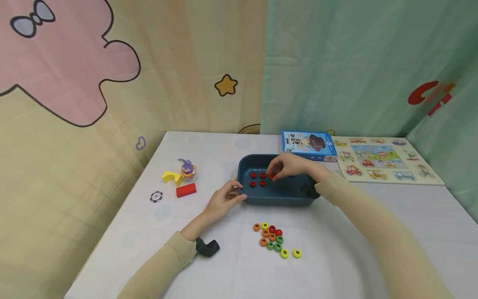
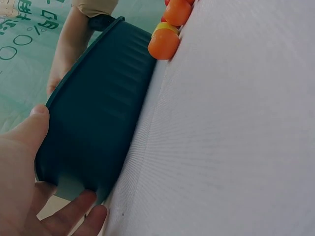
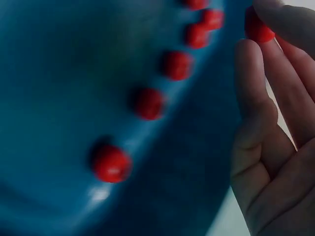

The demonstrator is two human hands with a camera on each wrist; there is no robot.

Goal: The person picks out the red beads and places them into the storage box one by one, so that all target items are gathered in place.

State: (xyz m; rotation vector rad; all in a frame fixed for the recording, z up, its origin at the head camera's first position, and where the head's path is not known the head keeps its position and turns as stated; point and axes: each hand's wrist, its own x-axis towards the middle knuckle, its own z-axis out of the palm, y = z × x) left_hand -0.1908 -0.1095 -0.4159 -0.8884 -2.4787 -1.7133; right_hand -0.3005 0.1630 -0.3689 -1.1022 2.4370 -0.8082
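A dark blue tray (image 1: 284, 201) stands on the table with several red beads (image 1: 254, 175) in short rows at its left side. My left hand (image 1: 223, 201) holds the tray's near left corner. The thumb lies by the rim and the fingers touch the outer wall (image 2: 98, 113). Above the tray's inside, my right hand (image 1: 289, 166) pinches a red bead (image 3: 257, 25) between thumb and fingertips, which the right wrist view shows. Other red beads (image 3: 112, 164) sit on the tray floor beside it, blurred there.
In front of the tray lie loose orange, yellow, red and green beads (image 1: 272, 237). To the left are a yellow arch block (image 1: 172, 177), a red block (image 1: 186, 190), a purple rabbit toy (image 1: 188, 167) and a chip (image 1: 156, 196). Behind are a blue box (image 1: 309, 145) and a picture board (image 1: 388, 160).
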